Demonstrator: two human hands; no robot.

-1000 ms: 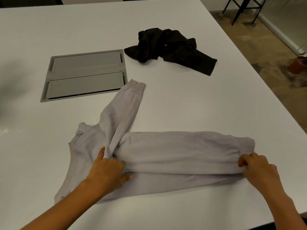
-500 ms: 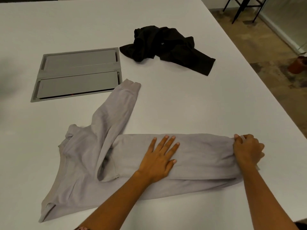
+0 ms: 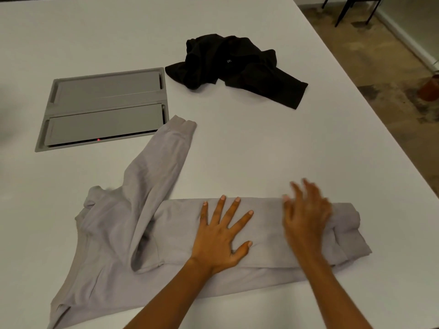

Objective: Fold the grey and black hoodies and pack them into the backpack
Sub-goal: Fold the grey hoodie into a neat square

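L hand (image 3: 223, 236) flat, fingers spread wide, pressing grey hoodie (image 3: 118, 233) mid-fold on bench (image 3: 261, 150), prob. to pin the crease. R hand (image 3: 306, 217) blurred, fingers straight, holding nothing, over bunched end. Further back: black hoodie (image 3: 237, 67), crumpled. No backpack visible.

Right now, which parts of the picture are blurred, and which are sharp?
Head view: the right hand is smeared by motion blur, its fingers ghosted; the left hand, flat on the grey hoodie, is sharp; the black hoodie is in focus but its folds sink into darkness; the white table shows no hard glare.
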